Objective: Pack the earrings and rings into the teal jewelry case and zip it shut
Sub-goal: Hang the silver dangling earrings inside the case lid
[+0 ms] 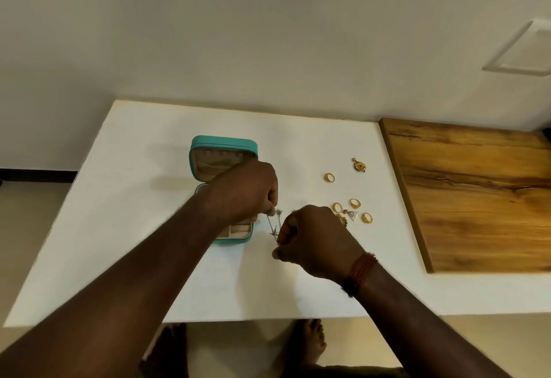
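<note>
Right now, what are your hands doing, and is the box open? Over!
Left hand and right hand both pinching a silver dangle earring. Teal jewelry case open, partly behind left hand. Gold rings loose on white table. Nothing blocking.

Gold rings: four
Gold flower earring: one
Triangular silver earring: one
Teal jewelry case: one
Wooden board: one

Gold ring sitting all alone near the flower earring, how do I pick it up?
Pinch the gold ring across its band from straight above. It lies low on the white table with bare space all round, away from the other rings.
</note>
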